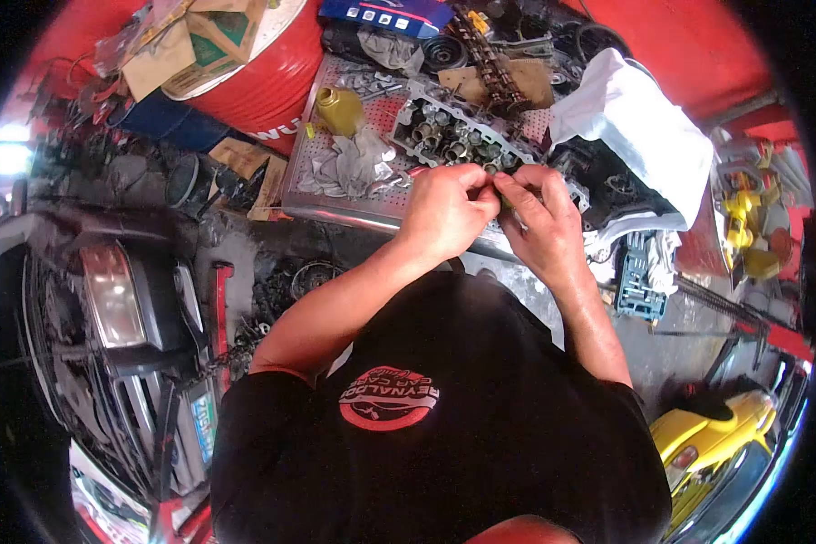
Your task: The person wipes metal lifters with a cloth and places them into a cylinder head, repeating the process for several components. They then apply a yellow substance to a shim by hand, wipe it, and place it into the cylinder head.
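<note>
My left hand (451, 210) and my right hand (548, 222) meet at the near side of a metal cylinder head (462, 138). The fingers of both are pinched together, thumbs and fingertips almost touching. Whatever small thing lies between them is hidden by the fingers. The cylinder head rests on a perforated metal worktable (305, 189), its round bores and valve parts facing up. Left of it stand a yellow-green plastic bottle (339, 111) and a crumpled grey rag (358, 163).
Camshafts (494, 72) lie on cardboard at the back. A white cloth (627, 122) partly drapes an engine part on the right, above a teal socket set case (642, 281). A red drum (286, 86) stands back left; a dark car front (127, 317) is at left.
</note>
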Demonstrator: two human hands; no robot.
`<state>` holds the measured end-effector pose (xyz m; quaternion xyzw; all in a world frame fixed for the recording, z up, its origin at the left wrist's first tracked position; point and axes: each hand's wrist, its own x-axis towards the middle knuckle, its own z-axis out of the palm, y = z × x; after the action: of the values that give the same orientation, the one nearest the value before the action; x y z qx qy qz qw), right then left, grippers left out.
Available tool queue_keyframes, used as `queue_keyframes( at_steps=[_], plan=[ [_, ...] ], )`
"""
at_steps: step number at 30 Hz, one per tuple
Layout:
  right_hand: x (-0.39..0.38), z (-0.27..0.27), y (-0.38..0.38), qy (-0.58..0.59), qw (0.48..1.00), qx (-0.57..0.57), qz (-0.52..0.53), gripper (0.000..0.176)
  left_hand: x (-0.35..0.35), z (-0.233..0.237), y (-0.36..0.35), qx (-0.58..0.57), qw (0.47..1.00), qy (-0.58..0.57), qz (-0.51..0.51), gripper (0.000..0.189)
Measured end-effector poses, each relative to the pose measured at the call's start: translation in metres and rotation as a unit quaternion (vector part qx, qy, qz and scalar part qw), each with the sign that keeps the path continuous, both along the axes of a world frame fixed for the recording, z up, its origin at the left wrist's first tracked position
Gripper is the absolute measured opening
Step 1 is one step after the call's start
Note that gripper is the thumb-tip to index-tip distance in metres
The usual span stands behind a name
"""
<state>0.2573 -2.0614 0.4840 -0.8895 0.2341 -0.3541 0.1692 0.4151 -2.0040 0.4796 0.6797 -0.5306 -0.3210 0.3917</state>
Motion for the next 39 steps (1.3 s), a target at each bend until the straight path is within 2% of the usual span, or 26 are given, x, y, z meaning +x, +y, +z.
queue_keyframes(
  at_steps=[1,6,8,11,14,17,20,23,26,32,35,39],
  plan=[
    [0.006,0.000,0.002,0.004,1.000,0.006,-0.013,0.047,0.008,0.002,-0.001,0.010,1.000,-0.019,-0.017,0.012],
    [0.024,-0.007,0.011,-0.053,0.991,0.095,-0.079,0.045,0.039,-0.028,-0.008,-0.044,0.986,0.132,-0.088,0.013],
    [0.026,-0.010,0.011,-0.054,0.990,0.092,-0.093,0.046,0.048,-0.027,-0.010,-0.035,0.974,0.189,-0.117,0.014],
    [0.028,-0.011,0.008,-0.063,0.989,0.088,-0.102,0.046,0.053,-0.023,-0.015,-0.045,0.973,0.181,-0.133,0.012],
    [0.032,-0.013,0.007,-0.070,0.987,0.097,-0.109,0.045,0.052,-0.026,-0.017,0.007,0.974,0.198,-0.108,0.009],
    [0.040,-0.017,0.006,-0.083,0.983,0.115,-0.119,0.046,0.060,-0.038,-0.018,-0.037,0.963,0.240,-0.115,0.010],
    [0.042,-0.018,0.007,-0.082,0.980,0.130,-0.123,0.046,0.067,-0.027,-0.014,-0.090,0.956,0.265,-0.091,0.010],
    [0.045,-0.017,0.007,-0.064,0.984,0.120,-0.115,0.046,0.071,-0.025,-0.012,-0.100,0.982,0.128,-0.093,0.011],
    [0.049,-0.013,0.010,-0.054,0.987,0.108,-0.105,0.046,0.073,-0.020,-0.010,-0.079,0.988,0.093,-0.090,0.011],
    [0.057,-0.012,0.019,-0.035,0.989,0.091,-0.113,0.045,0.071,-0.028,-0.007,-0.039,0.980,0.190,-0.050,0.007],
    [0.058,-0.013,0.022,-0.034,0.989,0.095,-0.111,0.045,0.073,-0.037,-0.008,-0.047,0.976,0.199,-0.070,0.007],
    [0.061,-0.012,0.029,-0.048,0.986,0.117,-0.113,0.044,0.077,-0.034,-0.003,-0.003,0.983,0.143,-0.115,0.007]
  ],
)
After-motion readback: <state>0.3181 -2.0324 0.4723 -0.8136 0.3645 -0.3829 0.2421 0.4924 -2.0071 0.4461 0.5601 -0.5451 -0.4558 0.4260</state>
